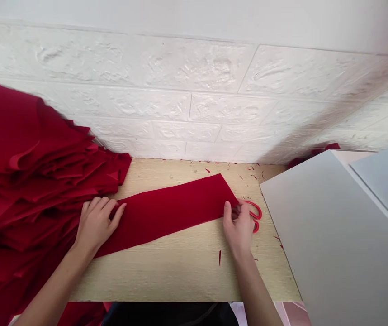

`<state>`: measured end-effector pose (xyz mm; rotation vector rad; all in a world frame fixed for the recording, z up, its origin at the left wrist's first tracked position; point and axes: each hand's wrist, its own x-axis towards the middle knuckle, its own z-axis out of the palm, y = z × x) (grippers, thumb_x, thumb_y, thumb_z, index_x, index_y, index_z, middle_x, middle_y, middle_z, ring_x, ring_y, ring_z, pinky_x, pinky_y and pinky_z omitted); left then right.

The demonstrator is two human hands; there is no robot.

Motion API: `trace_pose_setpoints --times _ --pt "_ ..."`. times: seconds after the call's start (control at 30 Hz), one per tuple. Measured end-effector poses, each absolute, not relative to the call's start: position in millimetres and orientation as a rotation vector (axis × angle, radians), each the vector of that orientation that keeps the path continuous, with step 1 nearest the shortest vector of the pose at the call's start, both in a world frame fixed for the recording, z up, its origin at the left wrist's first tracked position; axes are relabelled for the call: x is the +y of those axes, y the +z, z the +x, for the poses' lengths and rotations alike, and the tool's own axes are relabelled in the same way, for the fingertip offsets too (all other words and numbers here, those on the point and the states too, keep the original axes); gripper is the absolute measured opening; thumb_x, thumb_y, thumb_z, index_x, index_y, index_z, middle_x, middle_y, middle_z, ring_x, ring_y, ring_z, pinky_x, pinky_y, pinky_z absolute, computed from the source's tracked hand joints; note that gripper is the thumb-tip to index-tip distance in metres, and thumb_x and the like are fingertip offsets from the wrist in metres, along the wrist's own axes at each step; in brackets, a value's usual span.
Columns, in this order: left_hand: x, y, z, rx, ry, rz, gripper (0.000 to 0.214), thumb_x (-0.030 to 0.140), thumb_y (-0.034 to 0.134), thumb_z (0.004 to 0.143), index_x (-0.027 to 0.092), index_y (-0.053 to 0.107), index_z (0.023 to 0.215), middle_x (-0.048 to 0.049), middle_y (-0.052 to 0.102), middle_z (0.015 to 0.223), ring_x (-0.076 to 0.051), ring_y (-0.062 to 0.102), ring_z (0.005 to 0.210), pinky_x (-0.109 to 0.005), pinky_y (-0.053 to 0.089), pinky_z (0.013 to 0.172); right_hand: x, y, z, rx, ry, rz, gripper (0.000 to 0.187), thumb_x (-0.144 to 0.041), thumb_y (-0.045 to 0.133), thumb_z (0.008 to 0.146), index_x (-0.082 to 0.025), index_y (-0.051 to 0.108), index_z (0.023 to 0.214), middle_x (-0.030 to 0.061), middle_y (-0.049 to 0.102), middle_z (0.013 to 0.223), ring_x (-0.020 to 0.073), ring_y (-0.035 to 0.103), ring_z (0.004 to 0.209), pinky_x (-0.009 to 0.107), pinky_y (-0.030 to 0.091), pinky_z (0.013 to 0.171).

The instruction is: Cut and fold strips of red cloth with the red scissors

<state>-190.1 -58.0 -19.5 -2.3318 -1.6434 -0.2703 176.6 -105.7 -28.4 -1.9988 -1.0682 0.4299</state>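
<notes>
Holds one dark-red fabric strip [173, 208] flat on wooden tabletop [167, 274], between fabric pile [48, 176] and red-handled scissors [259, 211], probably to keep it straight. Pinches lower right corner with right hand [240, 227]; rests curled left hand [96, 222] at left end, cannot tell whether pinching. Count: one strip, one pair of scissors, one pile with uncountable layers.

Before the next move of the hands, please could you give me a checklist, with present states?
1. Left hand touching red strip: ok.
2. Right hand at strip's right end: ok.
3. Strip flat between hands: ok, looks smooth.
4. Scissors clear of right hand: not ok, they show right beside it.
5. Table free of scraps: not ok, several lie about.
6. Strip apart from fabric pile: cannot tell, left hand blocks part of the view.
</notes>
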Motion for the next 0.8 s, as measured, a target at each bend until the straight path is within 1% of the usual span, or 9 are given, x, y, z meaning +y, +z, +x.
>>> trace_pose_setpoints --times 0.1,0.2,0.3,0.5,0.6,0.67,0.73,0.8 --pt "-57.5 -16.3 -193.2 -1.607 -0.293 -2.371 0.035 0.036 0.040 0.099 0.021 0.056 0.072 -0.0052 0.058 0.072 -0.025 0.054 0.077 -0.037 0.036 0.071 -103.8 -28.5 175.7 -1.027 0.436 -1.970 0.040 -0.049 0.053 0.089 -0.017 0.053 0.113 0.0117 0.073 0.086 0.0219 0.068 0.064 0.033 0.053 0.060" --pt "-55.7 -17.6 -199.5 -1.602 -0.320 -2.465 0.031 0.035 0.039 0.098 0.021 0.053 0.074 -0.0049 0.058 0.074 -0.024 0.053 0.075 -0.037 0.038 0.073 -102.9 -27.7 175.6 -1.020 0.441 -1.972 0.038 -0.039 0.053 0.086 -0.016 0.052 0.116 0.0142 0.072 0.096 0.0188 0.065 0.058 0.031 0.051 0.055" --pt "-54.3 -19.8 -205.1 -1.653 -0.417 -2.582 0.027 0.034 0.040 0.097 0.022 0.052 0.075 -0.0049 0.058 0.076 -0.024 0.053 0.077 -0.036 0.042 0.076 -102.9 -26.6 175.5 -1.067 0.408 -2.002 0.036 -0.035 0.051 0.084 -0.016 0.054 0.115 0.0138 0.072 0.099 0.0160 0.061 0.053 0.031 0.051 0.055" --pt "-54.2 -13.0 -208.9 -1.757 -0.493 -2.652 0.026 0.034 0.041 0.092 0.022 0.054 0.074 -0.0066 0.063 0.081 -0.023 0.058 0.080 -0.035 0.047 0.079 -102.8 -28.8 176.5 -1.193 0.335 -2.009 0.024 -0.032 0.048 0.085 -0.017 0.060 0.099 0.0102 0.070 0.091 0.0167 0.061 0.059 0.031 0.050 0.060" --pt "-55.4 -6.7 -210.1 -1.808 -0.544 -2.711 0.026 0.039 0.044 0.091 0.022 0.059 0.077 -0.0079 0.068 0.089 -0.023 0.062 0.087 -0.034 0.049 0.082 -102.8 -31.1 177.4 -1.245 0.304 -1.984 0.021 -0.027 0.047 0.084 -0.018 0.060 0.097 0.0101 0.069 0.090 0.0178 0.061 0.064 0.032 0.050 0.062" --pt "-58.5 -2.3 -209.5 -1.889 -0.625 -2.726 0.029 0.043 0.048 0.090 0.022 0.060 0.075 -0.0078 0.069 0.093 -0.021 0.064 0.090 -0.032 0.049 0.083 -103.1 -31.9 177.6 -1.270 0.276 -1.973 0.020 -0.025 0.046 0.083 -0.018 0.060 0.095 0.0105 0.068 0.091 0.0189 0.060 0.067 0.032 0.049 0.063" --pt "-64.2 1.7 -207.0 -1.991 -0.713 -2.712 0.033 0.045 0.050 0.090 0.022 0.058 0.069 -0.0061 0.068 0.088 -0.019 0.063 0.085 -0.029 0.049 0.081 -103.8 -32.3 177.5 -1.281 0.258 -1.972 0.018 -0.023 0.046 0.083 -0.019 0.060 0.093 0.0104 0.067 0.091 0.0195 0.060 0.069 0.033 0.049 0.064" --pt "-72.3 4.1 -202.5 -2.158 -0.796 -2.616 0.036 0.046 0.051 0.089 0.021 0.053 0.064 -0.0021 0.062 0.074 -0.016 0.059 0.071 -0.027 0.047 0.073 -104.6 -33.0 177.6 -1.300 0.240 -1.975 0.017 -0.022 0.045 0.083 -0.019 0.059 0.092 0.0101 0.066 0.091 0.0199 0.059 0.071 0.033 0.048 0.064"
